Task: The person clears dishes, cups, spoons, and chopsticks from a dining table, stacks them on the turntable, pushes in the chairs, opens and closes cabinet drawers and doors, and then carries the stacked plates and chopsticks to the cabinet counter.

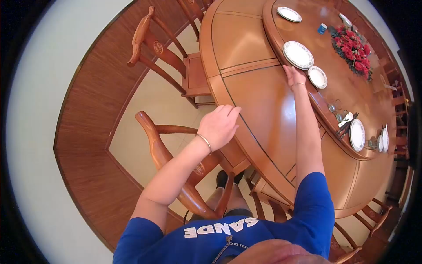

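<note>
My right hand (293,75) reaches across the table to the rim of the raised turntable (273,33). Its fingers are stretched out beside a stack of white patterned plates (298,55); whether they touch the plates or only the rim I cannot tell. A smaller white plate (318,77) lies just to the right of that hand. My left hand (220,126) is held near the table's outer edge, its fingers loosely extended and nothing in it. Under my left forearm stands a wooden chair (160,145).
Further right on the turntable are small glasses (332,107), a white spoon (347,118), and more plates (357,135). Red flowers (354,50) and a blue cup (322,28) stand near its middle. Another wooden chair (195,72) is at the table's left side.
</note>
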Tool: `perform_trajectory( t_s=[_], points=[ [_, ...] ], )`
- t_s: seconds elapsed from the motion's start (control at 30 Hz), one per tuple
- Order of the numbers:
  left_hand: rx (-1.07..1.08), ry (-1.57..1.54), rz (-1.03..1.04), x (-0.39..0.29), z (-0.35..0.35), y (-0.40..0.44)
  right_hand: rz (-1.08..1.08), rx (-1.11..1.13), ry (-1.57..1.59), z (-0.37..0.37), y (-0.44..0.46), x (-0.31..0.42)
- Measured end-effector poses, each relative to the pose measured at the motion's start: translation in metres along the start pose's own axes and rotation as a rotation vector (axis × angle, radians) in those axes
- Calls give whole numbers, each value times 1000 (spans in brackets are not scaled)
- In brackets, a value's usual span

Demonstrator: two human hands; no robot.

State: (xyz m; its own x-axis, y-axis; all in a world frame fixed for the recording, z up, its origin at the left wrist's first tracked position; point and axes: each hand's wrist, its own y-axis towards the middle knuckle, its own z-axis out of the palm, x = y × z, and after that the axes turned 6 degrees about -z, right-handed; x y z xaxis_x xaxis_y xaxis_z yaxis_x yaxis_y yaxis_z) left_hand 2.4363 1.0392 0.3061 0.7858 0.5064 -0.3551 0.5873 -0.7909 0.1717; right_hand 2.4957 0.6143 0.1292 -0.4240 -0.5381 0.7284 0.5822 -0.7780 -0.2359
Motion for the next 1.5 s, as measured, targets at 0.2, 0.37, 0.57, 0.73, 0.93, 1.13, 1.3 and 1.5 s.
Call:
perform_trajectory(
  t_s=[0.2, 0.37, 0.57, 0.73, 0.93, 1.13, 1.3, 1.5],
  points=[
    [62, 70, 11, 13, 12, 1, 362, 268, -386, -10, -165, -37],
    [146, 72, -35, 10, 11, -2, 649, 688, -765, -10, -326, -57],
    [-131, -227, 17, 28, -6, -7, 121, 1042, -956, 58, -479, -26],
    [-204, -1012, -144, 50, -97, -45, -35, 1190, -1236, 97, -561, -7],
    [-484, -994, -342, 175, -116, -198, -341, 1065, -1675, 119, -610, -27],
    [-60, -625, -1173, 407, 21, -478, -653, 586, -2062, 131, -638, -70],
    [165, -675, -1617, 371, 25, -665, -728, 440, -2108, 134, -643, -75],
    [126, -819, -1497, 319, 42, -713, -725, 409, -2102, 137, -641, -82]
  ],
)
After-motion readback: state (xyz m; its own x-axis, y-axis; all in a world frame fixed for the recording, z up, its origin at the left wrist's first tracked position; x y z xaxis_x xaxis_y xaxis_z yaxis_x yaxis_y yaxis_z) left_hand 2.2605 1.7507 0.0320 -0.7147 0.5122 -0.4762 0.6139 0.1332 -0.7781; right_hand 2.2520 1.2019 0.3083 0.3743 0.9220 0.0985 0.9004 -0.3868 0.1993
